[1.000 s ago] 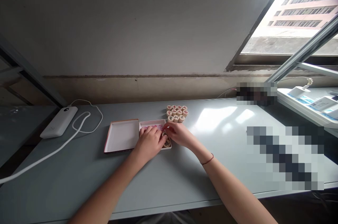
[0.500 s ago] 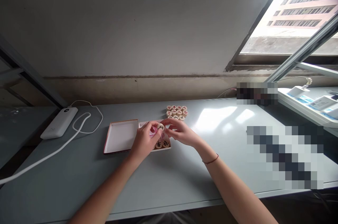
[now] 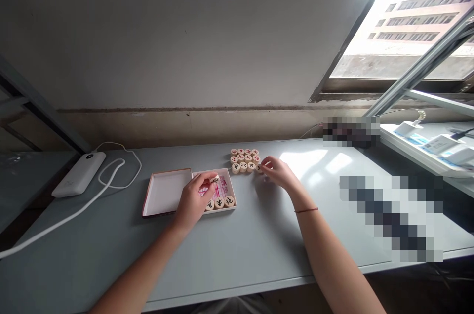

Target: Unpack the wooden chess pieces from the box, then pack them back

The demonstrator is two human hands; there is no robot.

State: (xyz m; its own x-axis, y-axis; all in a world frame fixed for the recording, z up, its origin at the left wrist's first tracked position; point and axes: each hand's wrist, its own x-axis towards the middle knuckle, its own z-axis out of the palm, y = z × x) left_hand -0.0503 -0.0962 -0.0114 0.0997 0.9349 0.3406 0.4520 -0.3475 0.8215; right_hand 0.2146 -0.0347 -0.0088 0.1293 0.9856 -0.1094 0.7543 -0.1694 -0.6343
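Note:
Over the white box [image 3: 233, 190], my left hand [image 3: 194, 198] pinches a round xiangqi piece [image 3: 215, 180] with a black character. Several black-marked pieces [image 3: 219, 202] lie in a row along the box's near side, on a pink printed bottom. To the right, my right hand [image 3: 277, 172] grips another piece [image 3: 259, 168], largely covered by its fingers, at the right end of the front row on the desk. Beyond the box stand rows of xiangqi pieces [image 3: 241, 158] packed together, red characters behind and black ones in front. The box lid [image 3: 168, 190] lies open on the left.
A white power bank [image 3: 79, 173] with a white cable [image 3: 68, 220] lies at the left of the grey desk [image 3: 222, 259]. Metal posts [image 3: 48, 116] rise at both sides. Blurred patches cover things at the right. White chargers [image 3: 409, 129] sit on a ledge there.
My right hand has moved from above the box to the right end of the front row, with a piece in its fingers. My left hand has shifted slightly left, holding a piece.

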